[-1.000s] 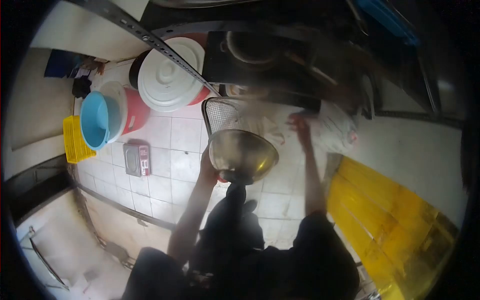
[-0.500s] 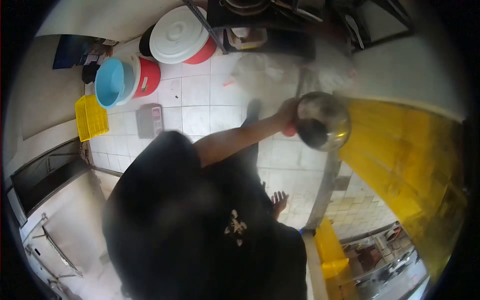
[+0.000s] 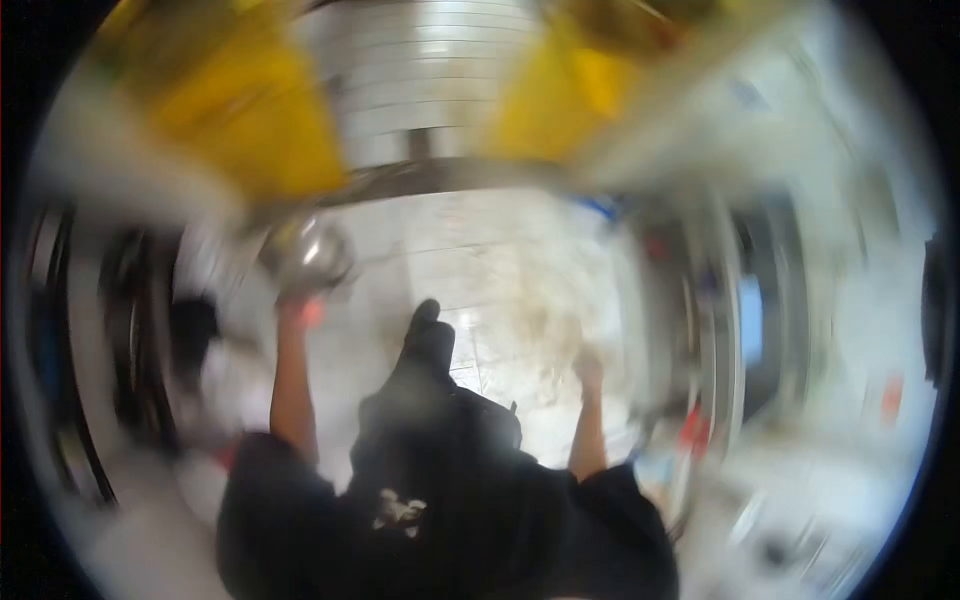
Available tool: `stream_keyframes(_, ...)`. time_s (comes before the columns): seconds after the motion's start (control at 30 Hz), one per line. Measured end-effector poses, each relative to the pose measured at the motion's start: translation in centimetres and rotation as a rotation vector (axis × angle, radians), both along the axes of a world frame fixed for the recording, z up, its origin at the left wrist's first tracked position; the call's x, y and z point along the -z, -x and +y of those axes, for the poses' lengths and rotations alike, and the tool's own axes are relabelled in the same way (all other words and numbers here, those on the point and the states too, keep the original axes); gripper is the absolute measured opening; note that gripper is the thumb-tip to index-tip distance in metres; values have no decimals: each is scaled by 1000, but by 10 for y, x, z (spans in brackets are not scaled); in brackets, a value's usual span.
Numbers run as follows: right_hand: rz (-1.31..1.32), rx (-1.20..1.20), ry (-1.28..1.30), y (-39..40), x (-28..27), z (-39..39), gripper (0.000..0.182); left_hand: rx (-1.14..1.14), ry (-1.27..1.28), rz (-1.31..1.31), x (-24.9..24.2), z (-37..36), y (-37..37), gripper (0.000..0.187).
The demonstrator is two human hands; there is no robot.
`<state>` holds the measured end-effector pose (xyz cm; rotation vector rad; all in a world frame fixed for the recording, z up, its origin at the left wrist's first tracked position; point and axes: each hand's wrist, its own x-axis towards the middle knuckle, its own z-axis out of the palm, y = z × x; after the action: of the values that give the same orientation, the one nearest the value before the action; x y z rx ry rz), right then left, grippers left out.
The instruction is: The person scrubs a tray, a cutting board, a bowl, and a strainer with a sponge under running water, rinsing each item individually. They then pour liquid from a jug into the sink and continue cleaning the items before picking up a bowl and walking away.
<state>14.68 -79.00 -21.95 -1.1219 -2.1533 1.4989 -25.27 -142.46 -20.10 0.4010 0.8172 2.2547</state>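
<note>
On the left, my left hand is closed on a shiny round metal bowl, held out in front of me above the floor. A small red-pink patch shows beside those fingers; I cannot make out what it is. My right hand hangs low on the other side over the pale floor, touching nothing that I can see. Motion smears its fingers.
White floor tiles lead to a dark threshold ahead. Blurred yellow surfaces flank the opening on both sides. Dark shelving stands at left, and a blurred grey unit at right.
My view has swung right, toward the threshold; the red tubs and yellow crate have left the picture. The bowl stays in my left hand. My right arm now shows more fully.
</note>
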Motion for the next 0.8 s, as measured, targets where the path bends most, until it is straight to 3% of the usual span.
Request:
stream_keyframes(0.03,-78,70,-13,-6,-13,19,34,286,-130,119,34,-1,11,49)
stream_keyframes(0.07,15,126,-52,-9,-34,28,35,250,-55,20,40,10,9,49)
stream_keyframes(0.1,2,283,68,-10,-57,36,32,79,265,-312,88,1,16,55)
stream_keyframes(0.13,17,321,20,-23,-55,62,31,-498,746,-552,-39,103,-11,55)
stream_keyframes(0.17,17,335,-18,-41,-56,97,29,-367,641,-801,-24,126,-5,58)
stream_keyframes(0.2,30,405,-22,-49,-68,104,29,-642,822,-738,69,117,29,58)
stream_keyframes(0.27,-28,443,-87,-70,-106,132,29,-393,955,-493,38,155,7,32)
stream_keyframes(0.47,-15,797,32,-145,-142,272,31,-212,1047,-489,3,324,15,36)
stream_keyframes(0.57,65,926,-6,-185,-144,349,33,-163,1134,-483,-39,408,12,41)
stream_keyframes(0.67,-133,1017,-138,-219,-109,471,39,-143,1235,-476,-80,501,1,46)
stream_keyframes(0.7,-321,1032,-309,-228,-98,507,41,-144,1253,-477,-88,538,-2,48)
stream_keyframes(0.73,-512,1036,-477,-238,-84,538,44,-211,1245,-417,-81,563,-1,48)
stream_keyframes(0.77,-500,1043,-468,-232,-95,560,44,-216,1244,-401,-70,576,11,48)
stream_keyframes(0.8,-629,1022,-414,-226,-107,582,45,-31,1186,-641,-62,582,26,51)
